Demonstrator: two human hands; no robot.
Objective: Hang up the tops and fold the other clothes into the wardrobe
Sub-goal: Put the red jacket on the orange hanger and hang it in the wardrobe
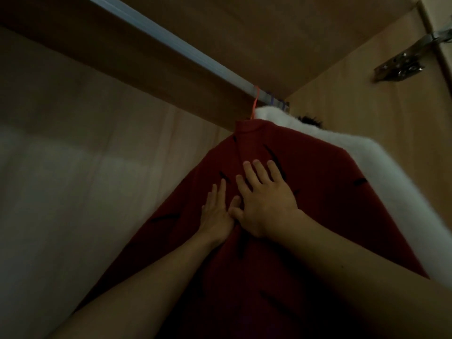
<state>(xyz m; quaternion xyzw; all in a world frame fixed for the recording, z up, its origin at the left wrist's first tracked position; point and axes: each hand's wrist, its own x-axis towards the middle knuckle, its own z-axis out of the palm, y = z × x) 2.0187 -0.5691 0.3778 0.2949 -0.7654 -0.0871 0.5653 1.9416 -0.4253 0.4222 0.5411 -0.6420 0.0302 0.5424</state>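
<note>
Both hands rest flat on the red top (318,172), fingers straight and spread. The left hand (216,216) sits just beside the right hand (265,204), thumbs touching. Above the fingertips the top hangs by an orange hanger (255,104) from the wardrobe rail (171,42). A white garment (391,192) hangs just beyond the right hand.

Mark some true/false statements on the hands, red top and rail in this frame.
1. The red top hangs from the rail on an orange hanger. True.
2. Both hands are off the top. False: the left hand and right hand lie flat on it.
3. A white garment hangs next to the red top. True.
4. The right hand grips the hanger. False: its fingers are spread on the cloth.
</note>
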